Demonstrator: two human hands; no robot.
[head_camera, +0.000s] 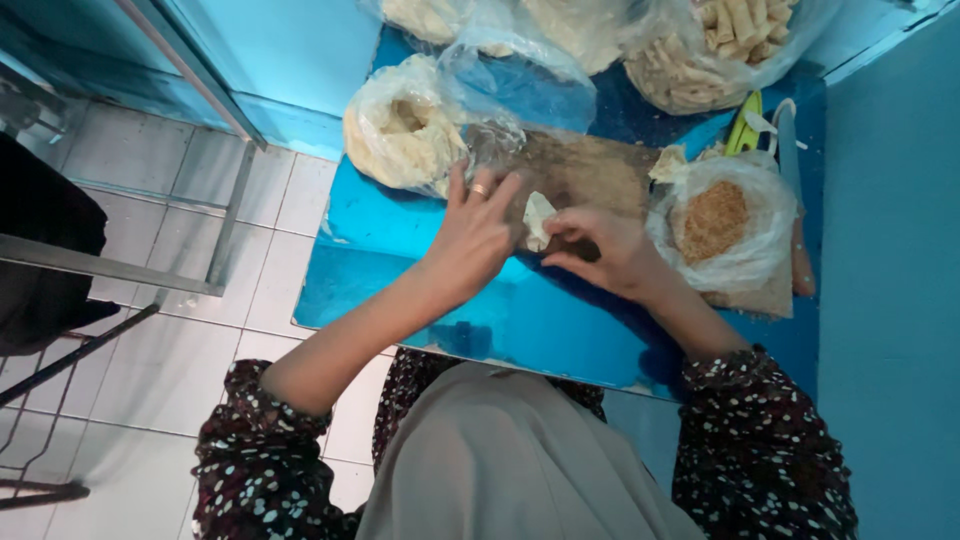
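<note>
On a wooden board (590, 172) lies a small pale pastry wrapper (538, 217), and both hands work on it. My left hand (472, 238), a ring on one finger, rests flat with fingers spread at the wrapper's left edge. My right hand (603, 250) pinches the wrapper's right side with bent fingers. The board sits on a shiny blue table (400, 225). Just right of my right hand is a clear plastic bag of brown crumbly filling (715, 220).
A plastic bag of pale wrappers (400, 130) sits at the board's left. Bags of rolled pastries (700, 50) lie at the table's far edge. A green tool (745, 125) rests beside the filling bag. A white tiled floor and metal frame (225, 215) are on the left.
</note>
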